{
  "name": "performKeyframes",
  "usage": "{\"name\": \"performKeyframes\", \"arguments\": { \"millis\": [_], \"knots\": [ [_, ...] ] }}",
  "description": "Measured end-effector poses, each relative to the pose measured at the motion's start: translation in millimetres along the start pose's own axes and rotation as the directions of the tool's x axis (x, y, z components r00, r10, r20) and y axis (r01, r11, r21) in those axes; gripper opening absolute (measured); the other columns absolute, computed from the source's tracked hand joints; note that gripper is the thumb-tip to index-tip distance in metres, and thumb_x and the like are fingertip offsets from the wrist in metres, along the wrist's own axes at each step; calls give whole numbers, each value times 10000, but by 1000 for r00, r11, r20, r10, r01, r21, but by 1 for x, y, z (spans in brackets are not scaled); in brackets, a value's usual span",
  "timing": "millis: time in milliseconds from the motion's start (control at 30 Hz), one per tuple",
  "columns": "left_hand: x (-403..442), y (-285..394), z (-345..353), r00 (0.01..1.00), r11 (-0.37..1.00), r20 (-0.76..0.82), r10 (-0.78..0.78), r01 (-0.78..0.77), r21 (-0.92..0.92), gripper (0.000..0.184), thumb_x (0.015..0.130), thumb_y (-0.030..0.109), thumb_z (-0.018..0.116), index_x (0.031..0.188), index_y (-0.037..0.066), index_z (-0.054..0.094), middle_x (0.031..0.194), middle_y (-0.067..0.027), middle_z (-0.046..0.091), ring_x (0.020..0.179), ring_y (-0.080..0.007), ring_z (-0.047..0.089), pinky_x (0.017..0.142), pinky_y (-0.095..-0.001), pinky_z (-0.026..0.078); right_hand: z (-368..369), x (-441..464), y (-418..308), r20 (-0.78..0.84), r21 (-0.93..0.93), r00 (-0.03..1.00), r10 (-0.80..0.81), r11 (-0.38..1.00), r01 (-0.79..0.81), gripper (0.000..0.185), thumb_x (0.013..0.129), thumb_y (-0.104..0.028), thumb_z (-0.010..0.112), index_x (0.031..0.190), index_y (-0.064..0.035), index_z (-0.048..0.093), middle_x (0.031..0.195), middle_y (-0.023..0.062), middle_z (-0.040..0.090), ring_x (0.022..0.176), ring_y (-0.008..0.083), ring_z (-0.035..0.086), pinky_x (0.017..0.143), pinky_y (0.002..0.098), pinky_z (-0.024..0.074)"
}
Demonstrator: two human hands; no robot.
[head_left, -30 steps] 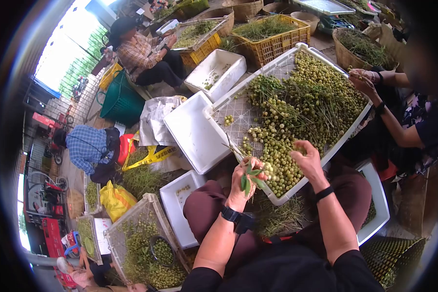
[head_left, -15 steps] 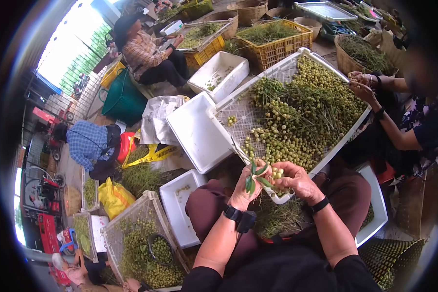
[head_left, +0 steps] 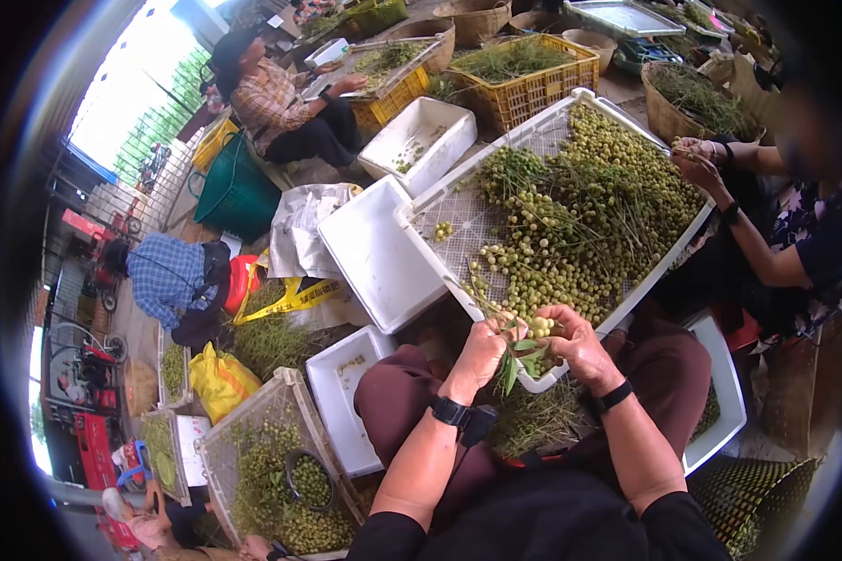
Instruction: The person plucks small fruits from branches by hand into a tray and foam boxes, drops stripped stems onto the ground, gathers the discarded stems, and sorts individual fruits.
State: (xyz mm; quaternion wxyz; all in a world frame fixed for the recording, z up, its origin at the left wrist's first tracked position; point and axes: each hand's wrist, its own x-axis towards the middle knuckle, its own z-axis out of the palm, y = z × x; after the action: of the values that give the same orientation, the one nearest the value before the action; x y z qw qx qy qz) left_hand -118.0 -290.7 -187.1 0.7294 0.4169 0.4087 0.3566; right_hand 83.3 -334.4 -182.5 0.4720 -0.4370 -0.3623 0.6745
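Note:
My left hand (head_left: 482, 353) is closed around a twig with green leaves (head_left: 522, 361), which hang below its fingers. Beside it, my right hand (head_left: 585, 353) has its fingers bent around a small bunch of round yellow-green fruits (head_left: 541, 326); its fingertips partly hide them. Both hands are over the near corner of a white mesh tray (head_left: 447, 234). Heaped in that tray are loose fruits (head_left: 589, 271) of the same kind, mixed with thin green stems (head_left: 608, 201).
A co-worker's hands (head_left: 697, 161) work at the tray's right edge. White boxes (head_left: 379, 248) stand to the left, near a second fruit tray (head_left: 281, 449). A yellow crate (head_left: 533, 89) of stems sits behind. Other people (head_left: 173, 276) sit at the left.
The leafy twig has turned, its leaves now pointing down between my hands. My left hand has rolled over and moved slightly right; my right hand's fingers have shifted around the fruits.

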Motion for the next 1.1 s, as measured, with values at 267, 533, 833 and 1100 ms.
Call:
{"name": "performKeyframes", "arguments": {
  "millis": [267, 533, 833, 1100],
  "knots": [
    [2, 4, 6, 990, 990, 51, -132, 134, -37, 149, 973, 114, 612, 1044, -13, 650, 873, -38, 699, 712, -123, 670, 627, -266, 558, 2, 8, 11, -51, -230, 998, -36, 973, 24, 348, 919, -230, 744, 1161, -2, 640, 893, 71, 702, 728, 128, 665, 605, 267, 530],
    [4, -2, 15, 986, 985, 47, -161, 163, -50, 108, 954, 83, 630, 973, -5, 689, 828, -17, 696, 684, -83, 637, 596, -250, 514, 1, 13, 21, -118, -319, 972, -202, 935, 156, 367, 888, -246, 684, 1159, 1, 659, 997, 117, 649, 907, 208, 656, 781, 355, 534],
    [18, -30, 15, 993, 990, 9, -119, 120, -79, 105, 987, 80, 604, 976, 1, 673, 793, -35, 685, 619, -91, 630, 554, -240, 525, 9, 34, 41, -341, -471, 892, -298, 875, 112, 267, 970, -235, 673, 1068, 13, 669, 878, 4, 651, 790, 118, 608, 703, 284, 506],
    [2, -20, 36, 972, 870, -133, 193, -107, 482, 85, 953, 60, 612, 907, 16, 669, 709, 34, 614, 606, -33, 548, 530, -242, 441, 4, 54, 44, -428, -33, 904, 2, 999, -18, 154, 934, -148, 681, 976, -1, 693, 798, -17, 645, 658, 52, 566, 570, 220, 443]
  ]
}}
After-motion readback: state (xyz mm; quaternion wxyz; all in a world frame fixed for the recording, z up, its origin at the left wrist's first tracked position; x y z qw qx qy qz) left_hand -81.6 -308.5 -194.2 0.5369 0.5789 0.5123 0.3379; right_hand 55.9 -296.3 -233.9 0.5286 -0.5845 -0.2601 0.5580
